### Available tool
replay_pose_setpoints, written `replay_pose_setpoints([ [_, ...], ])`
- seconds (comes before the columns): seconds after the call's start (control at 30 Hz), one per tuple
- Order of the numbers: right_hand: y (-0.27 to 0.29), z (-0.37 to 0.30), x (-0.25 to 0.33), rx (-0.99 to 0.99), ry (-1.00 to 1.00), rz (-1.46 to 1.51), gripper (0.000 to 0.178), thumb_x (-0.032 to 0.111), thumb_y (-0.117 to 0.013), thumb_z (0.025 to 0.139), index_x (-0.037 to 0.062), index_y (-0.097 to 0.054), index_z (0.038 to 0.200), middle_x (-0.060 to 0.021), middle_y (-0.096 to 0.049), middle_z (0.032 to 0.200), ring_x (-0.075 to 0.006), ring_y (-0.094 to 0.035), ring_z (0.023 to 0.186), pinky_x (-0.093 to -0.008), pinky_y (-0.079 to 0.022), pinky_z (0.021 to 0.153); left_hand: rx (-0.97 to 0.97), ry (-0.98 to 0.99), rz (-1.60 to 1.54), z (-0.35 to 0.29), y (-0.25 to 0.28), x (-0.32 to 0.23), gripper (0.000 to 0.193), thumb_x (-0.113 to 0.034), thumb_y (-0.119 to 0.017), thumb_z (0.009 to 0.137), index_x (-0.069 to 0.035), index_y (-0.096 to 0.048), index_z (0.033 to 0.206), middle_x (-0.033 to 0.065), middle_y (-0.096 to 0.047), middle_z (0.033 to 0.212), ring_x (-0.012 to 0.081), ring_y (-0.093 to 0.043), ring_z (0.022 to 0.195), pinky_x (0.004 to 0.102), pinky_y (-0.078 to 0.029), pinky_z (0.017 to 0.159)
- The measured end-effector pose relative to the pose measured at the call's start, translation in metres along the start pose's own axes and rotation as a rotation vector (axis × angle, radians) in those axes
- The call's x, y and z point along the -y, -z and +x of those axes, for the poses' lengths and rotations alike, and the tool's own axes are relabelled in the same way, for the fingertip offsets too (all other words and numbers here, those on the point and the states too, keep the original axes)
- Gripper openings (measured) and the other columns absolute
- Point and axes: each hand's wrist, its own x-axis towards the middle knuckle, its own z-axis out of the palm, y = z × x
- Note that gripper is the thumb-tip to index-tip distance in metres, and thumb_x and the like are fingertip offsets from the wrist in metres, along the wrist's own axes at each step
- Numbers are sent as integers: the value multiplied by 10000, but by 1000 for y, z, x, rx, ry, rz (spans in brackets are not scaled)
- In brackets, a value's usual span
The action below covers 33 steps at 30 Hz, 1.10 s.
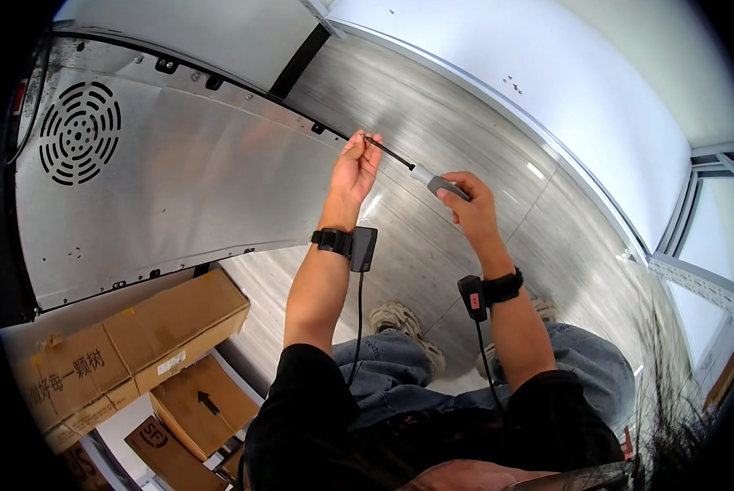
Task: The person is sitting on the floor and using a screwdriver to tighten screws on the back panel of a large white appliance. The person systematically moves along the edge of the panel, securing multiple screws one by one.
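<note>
In my right hand (475,206) is a screwdriver (429,177), with my fingers closed round its grey handle. Its long dark shaft points up and left toward my left hand (355,170). The fingertips of that hand are pinched together right at the tip of the shaft. Whatever lies between them is too small to make out. Just left of my left hand is the edge of a large silver metal panel (195,180), which has a round vent of slots (80,133) and small black clips along its edges.
Cardboard boxes (178,323) are stacked at the lower left. A white wall or panel (547,90) runs along the far right side, beside a perforated metal frame (698,286). Grey wood-look floor (498,155) lies under my hands. Cables hang from the black devices strapped on both wrists.
</note>
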Motion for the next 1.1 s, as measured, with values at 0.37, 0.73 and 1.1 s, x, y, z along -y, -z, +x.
replay_pose_setpoints([
  [0.37,-7,3,-10,-10,58,-213,234,147,-688,757,35,-625,953,-3,-550,691,-84,-497,625,-239,-391,570,-94,-24,444,-13,10,-14,117,-59,-471,929,-9,-567,882,80,-601,869,176,-630,842,278,-555,769],
  [0.73,-31,7,-3,-18,337,-540,220,140,-680,722,67,-629,923,-104,-624,763,-231,-593,676,-320,-453,613,-270,113,624,-9,29,-34,125,-84,-473,934,1,-565,943,72,-585,842,136,-610,722,244,-568,716],
  [1.1,-31,29,-16,29,-1,-306,298,150,-669,742,53,-553,999,-63,-579,792,-150,-521,630,-299,-406,559,-201,167,375,10,46,-37,160,-110,-490,927,-27,-544,1053,53,-587,830,158,-600,726,308,-544,738],
])
